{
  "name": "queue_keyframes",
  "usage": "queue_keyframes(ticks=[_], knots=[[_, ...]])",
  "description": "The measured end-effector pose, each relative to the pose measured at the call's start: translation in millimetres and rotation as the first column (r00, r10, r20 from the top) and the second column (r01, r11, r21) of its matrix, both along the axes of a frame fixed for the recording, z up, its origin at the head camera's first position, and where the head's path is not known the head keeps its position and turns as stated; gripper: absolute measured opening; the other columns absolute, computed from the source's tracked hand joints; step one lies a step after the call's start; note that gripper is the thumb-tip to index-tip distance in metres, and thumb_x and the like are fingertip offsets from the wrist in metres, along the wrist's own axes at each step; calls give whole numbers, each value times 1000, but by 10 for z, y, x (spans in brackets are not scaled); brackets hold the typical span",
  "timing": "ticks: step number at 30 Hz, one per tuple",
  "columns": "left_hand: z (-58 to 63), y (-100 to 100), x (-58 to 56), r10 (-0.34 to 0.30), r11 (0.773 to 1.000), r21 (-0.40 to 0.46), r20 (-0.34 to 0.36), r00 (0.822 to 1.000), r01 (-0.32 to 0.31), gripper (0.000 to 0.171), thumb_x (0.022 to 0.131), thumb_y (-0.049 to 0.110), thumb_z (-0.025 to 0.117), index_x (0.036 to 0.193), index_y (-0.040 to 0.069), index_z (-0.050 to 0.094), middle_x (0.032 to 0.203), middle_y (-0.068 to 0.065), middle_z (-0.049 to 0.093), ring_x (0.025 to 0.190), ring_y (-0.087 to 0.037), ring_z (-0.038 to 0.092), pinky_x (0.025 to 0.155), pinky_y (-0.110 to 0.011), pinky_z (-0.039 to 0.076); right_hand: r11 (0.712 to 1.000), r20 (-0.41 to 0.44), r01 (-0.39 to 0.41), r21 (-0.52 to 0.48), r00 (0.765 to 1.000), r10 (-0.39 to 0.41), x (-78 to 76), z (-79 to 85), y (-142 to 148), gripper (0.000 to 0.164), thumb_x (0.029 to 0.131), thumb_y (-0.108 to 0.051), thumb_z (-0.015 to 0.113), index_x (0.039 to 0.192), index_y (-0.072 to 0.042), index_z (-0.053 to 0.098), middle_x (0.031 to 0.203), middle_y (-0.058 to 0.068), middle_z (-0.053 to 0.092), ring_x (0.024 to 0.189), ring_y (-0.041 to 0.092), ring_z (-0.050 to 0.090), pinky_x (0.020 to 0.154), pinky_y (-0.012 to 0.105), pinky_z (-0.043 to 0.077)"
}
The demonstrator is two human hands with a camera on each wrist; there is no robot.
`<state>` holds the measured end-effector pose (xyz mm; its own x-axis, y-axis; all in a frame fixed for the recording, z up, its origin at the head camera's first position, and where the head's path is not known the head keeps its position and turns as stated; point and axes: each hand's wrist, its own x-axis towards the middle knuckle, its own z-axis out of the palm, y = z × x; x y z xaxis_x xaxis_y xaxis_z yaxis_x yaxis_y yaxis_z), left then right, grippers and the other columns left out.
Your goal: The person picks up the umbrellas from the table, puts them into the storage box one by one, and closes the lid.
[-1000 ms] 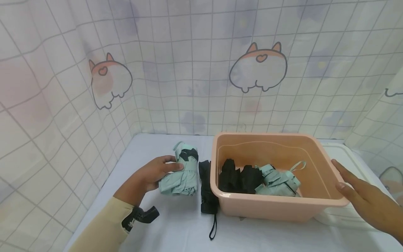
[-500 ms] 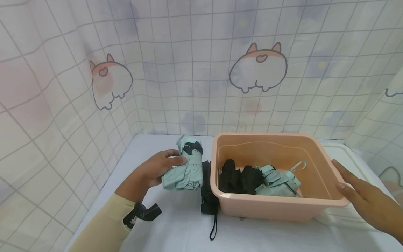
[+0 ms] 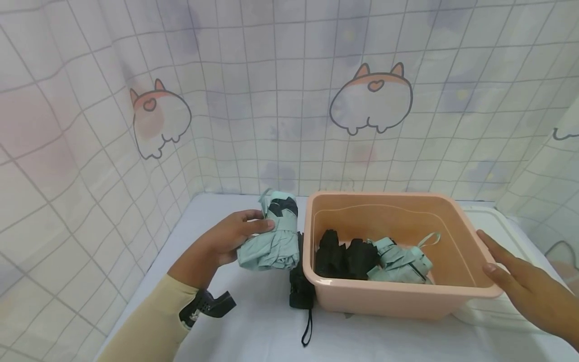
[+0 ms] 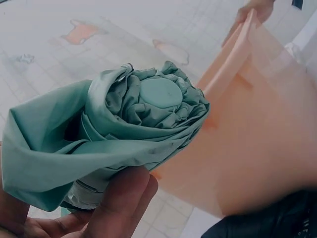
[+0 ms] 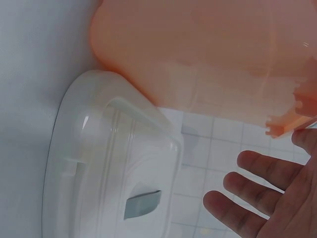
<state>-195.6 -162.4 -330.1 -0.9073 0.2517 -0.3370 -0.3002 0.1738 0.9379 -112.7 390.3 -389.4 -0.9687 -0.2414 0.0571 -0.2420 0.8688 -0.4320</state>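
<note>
My left hand [image 3: 237,235] holds a folded pale-green umbrella [image 3: 278,241] with a black patch, thumb on its near side. The left wrist view shows its rolled end [image 4: 161,94] and a loose flap of cloth. Below and right of it, a black folded umbrella [image 3: 300,294] with a wrist loop lies against the left wall of the peach plastic bin [image 3: 384,297]. Inside the bin are black folded umbrellas [image 3: 362,259] and another pale-green umbrella [image 3: 402,264]. Fingers extended, my right hand [image 3: 526,289] touches the bin's right rim.
A white lid [image 5: 114,163] lies under and beside the bin's right end. White cloth covers the table [image 3: 253,322]. Behind and to the left hangs a grid-patterned curtain [image 3: 271,100] with animal drawings.
My left hand has carried the pale-green umbrella up and to the right, so it now partly covers the black umbrella beside the bin. My right hand stays on the rim.
</note>
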Motion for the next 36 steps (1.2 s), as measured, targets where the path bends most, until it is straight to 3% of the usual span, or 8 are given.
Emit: queue_keyframes(ticks=[20,36], knots=[[138,295,-4,-25,999,23,16,1000,25,63,96,23,74,147,4,42,118,-17,67,96,-27,71,86,-43,60,999,34,21,28,999,-22,-12,1,-7,70,112,-32,42,165,-23,-2,137,47,43,105,76,48,68,83,41],[135,478,-11,-25,999,27,24,999,24,67,94,24,76,148,4,41,120,-17,64,96,-27,70,85,-43,60,1000,10,7,6,1000,-7,14,9,-51,68,112,-28,41,165,-21,0,135,48,45,105,76,48,67,83,42]])
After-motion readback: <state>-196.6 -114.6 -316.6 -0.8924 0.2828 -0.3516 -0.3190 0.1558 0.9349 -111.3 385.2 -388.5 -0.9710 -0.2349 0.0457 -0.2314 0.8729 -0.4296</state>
